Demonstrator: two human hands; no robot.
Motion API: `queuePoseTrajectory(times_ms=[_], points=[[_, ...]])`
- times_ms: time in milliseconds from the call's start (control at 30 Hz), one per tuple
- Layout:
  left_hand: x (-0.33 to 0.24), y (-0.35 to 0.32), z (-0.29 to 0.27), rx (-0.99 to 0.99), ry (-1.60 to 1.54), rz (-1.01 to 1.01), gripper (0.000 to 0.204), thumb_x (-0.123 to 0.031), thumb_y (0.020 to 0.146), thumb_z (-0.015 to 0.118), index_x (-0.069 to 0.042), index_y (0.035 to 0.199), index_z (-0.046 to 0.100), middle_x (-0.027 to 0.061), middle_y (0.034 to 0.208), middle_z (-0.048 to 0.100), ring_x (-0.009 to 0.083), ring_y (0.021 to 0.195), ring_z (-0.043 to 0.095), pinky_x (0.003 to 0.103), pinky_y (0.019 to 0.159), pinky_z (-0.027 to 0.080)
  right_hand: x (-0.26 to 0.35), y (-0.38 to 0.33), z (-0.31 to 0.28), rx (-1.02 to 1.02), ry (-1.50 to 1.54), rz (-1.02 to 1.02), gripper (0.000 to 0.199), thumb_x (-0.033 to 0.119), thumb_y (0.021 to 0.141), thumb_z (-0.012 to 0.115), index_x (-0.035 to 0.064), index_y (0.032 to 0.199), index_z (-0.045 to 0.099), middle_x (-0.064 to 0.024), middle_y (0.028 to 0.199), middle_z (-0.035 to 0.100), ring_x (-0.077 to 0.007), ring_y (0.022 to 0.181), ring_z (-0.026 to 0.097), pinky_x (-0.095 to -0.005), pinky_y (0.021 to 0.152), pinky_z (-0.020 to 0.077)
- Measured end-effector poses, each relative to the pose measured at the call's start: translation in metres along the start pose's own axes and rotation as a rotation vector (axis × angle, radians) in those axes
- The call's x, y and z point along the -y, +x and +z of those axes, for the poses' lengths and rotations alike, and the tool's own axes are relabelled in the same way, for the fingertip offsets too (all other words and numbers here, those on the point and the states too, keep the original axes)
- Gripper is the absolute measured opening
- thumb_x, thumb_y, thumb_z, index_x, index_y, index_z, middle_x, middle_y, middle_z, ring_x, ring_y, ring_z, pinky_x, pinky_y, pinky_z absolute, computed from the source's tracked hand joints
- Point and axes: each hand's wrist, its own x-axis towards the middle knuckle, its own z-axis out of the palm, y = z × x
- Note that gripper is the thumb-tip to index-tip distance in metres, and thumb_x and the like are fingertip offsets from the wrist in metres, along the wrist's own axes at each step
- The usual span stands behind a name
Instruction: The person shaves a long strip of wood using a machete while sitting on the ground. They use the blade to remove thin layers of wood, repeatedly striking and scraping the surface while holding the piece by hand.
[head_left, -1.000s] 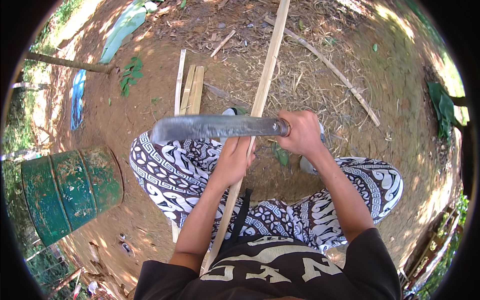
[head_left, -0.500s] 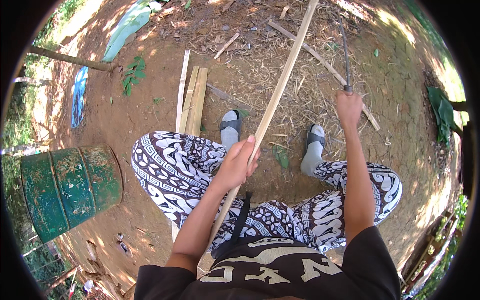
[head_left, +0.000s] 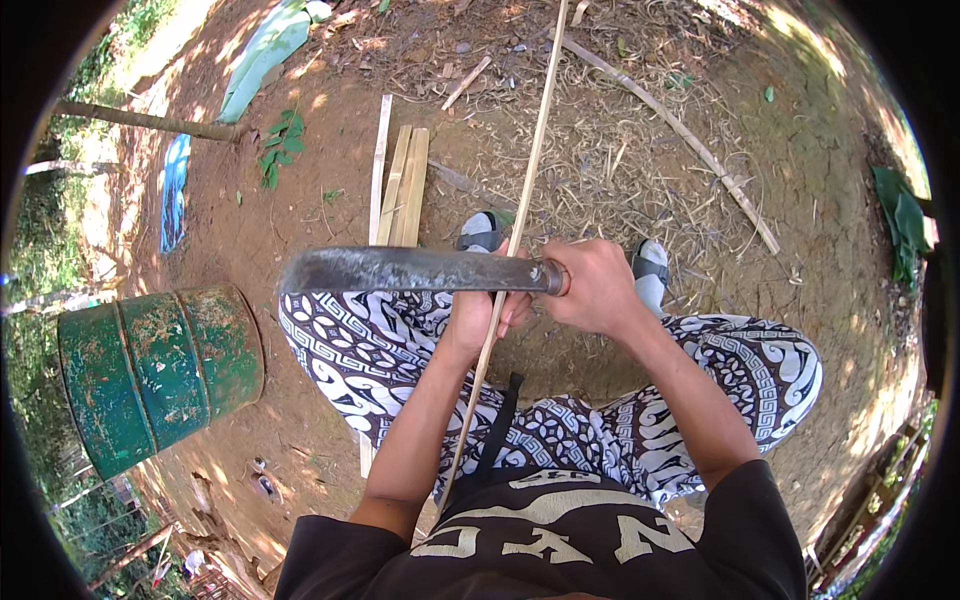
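My left hand (head_left: pixel 468 328) is closed round a long, pale bamboo strip (head_left: pixel 537 150), which runs from beside my waist up past the far edge of view. In my right hand (head_left: pixel 600 287) is the handle of a machete (head_left: pixel 400 270), gripped in a fist. Its broad, dark, worn blade points left and lies across the strip, just above my left hand and partly covering it. Whether the edge touches the bamboo cannot be made out. The strip shows its narrow side.
Several cut bamboo slats (head_left: pixel 408 190) lie beyond my left knee. Curly shavings (head_left: pixel 610 150) cover the soil around a long thin stick (head_left: pixel 680 125). A rusty green drum (head_left: pixel 160 370) lies at the left, near a thin trunk (head_left: pixel 150 118). My sandalled feet stand ahead.
My right hand has swung the machete in from the far right, turning the blade from pointing away to pointing left across the strip. The strip has turned narrow side up and stands more upright.
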Motion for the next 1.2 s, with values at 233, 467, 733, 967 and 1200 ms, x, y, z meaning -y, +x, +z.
queuePoseTrajectory(times_ms=[233,467,733,967,1200], points=[[-0.010,-0.008,0.014,-0.125,0.502,0.059,0.048,-0.045,0.108,0.031,-0.010,0.078,0.047,-0.0023,0.052,0.041,0.0064,0.039,0.037,0.022,0.034,0.029,0.011,-0.004,-0.004,0.105,-0.103,-0.077,0.017,0.021,0.061,0.069,0.0086,0.071,0.062,-0.0124,0.064,0.065,-0.0362,0.063,0.066,-0.0474,0.061,0.0533],[-0.001,-0.011,0.009,-0.122,0.442,0.120,0.048,-0.044,0.108,0.031,-0.011,0.076,0.047,-0.0042,0.051,0.038,0.0055,0.039,0.035,0.022,0.035,0.026,-0.016,0.000,-0.001,-0.096,-0.170,-0.175,0.024,0.018,0.053,0.070,0.0087,0.065,0.052,-0.0103,0.058,0.058,-0.0332,0.057,0.062,-0.0447,0.055,0.0470],[-0.006,-0.022,0.011,-0.093,0.185,-0.038,0.046,-0.038,0.108,0.031,-0.009,0.073,0.041,-0.0031,0.049,0.033,0.0071,0.034,0.023,0.024,0.038,0.018,-0.154,0.041,-0.066,-0.588,-0.209,0.730,0.029,0.027,0.077,0.065,-0.0018,0.079,0.068,-0.0198,0.066,0.065,-0.0358,0.067,0.067,-0.0452,0.067,0.0529],[-0.013,0.001,0.010,-0.195,0.369,0.108,0.042,-0.039,0.107,0.039,-0.007,0.082,0.052,-0.0019,0.063,0.046,0.0067,0.048,0.041,0.023,0.045,0.033,-0.052,0.025,-0.046,-0.437,0.132,0.387,0.024,0.021,0.076,0.062,-0.0027,0.072,0.060,-0.0154,0.056,0.057,-0.0280,0.049,0.053,-0.0396,0.055,0.0454],[-0.013,0.003,0.014,-0.397,0.588,0.239,0.038,-0.032,0.107,0.044,-0.007,0.080,0.054,-0.0039,0.065,0.047,0.0047,0.058,0.042,0.023,0.053,0.034,0.006,-0.005,0.004,-0.086,0.055,0.016,0.014,0.014,0.067,0.068,0.0036,0.069,0.059,-0.0171,0.055,0.055,-0.0395,0.053,0.058,-0.0443,0.053,0.0475]])
